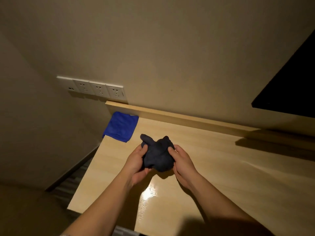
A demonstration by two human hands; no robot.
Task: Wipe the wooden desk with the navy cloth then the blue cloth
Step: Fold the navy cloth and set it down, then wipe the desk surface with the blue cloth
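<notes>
The navy cloth point(158, 155) is bunched into a dark lump just above the light wooden desk point(213, 167), near its middle. My left hand point(138, 163) grips its left side and my right hand point(182, 165) grips its right side. The blue cloth point(120, 126) lies folded flat at the desk's far left corner, against the raised back ledge, a short way beyond my left hand.
A row of white wall sockets point(97, 88) sits on the wall above the desk's left end. A dark screen point(289, 89) hangs at the upper right and casts a shadow on the desk. The desk's left edge drops to a dark floor point(71, 181).
</notes>
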